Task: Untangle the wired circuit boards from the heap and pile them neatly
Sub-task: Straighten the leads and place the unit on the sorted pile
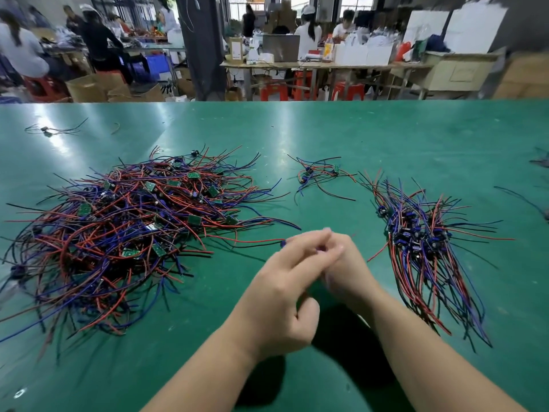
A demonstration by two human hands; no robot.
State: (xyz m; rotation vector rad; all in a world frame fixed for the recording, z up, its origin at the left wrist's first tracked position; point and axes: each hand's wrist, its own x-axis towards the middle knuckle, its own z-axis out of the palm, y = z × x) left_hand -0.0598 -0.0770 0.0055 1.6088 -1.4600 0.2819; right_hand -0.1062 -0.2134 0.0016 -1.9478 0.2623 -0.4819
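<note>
A big tangled heap (127, 227) of small green circuit boards with red, blue and black wires lies on the left of the green table (356, 138). On the right lies a combed pile (424, 251) of boards, their wires running lengthwise. My left hand (282, 295) and my right hand (341, 263) meet in the middle, fingertips pinched together on one wired board (283, 242). Its red and black wires trail left toward the heap. The board itself is mostly hidden by my fingers.
A small cluster (319, 175) of two or three wired boards lies between heap and pile, farther back. A stray wired board (47, 130) sits at the far left. More wires show at the right edge (539, 162). Beyond the table, people work at other benches.
</note>
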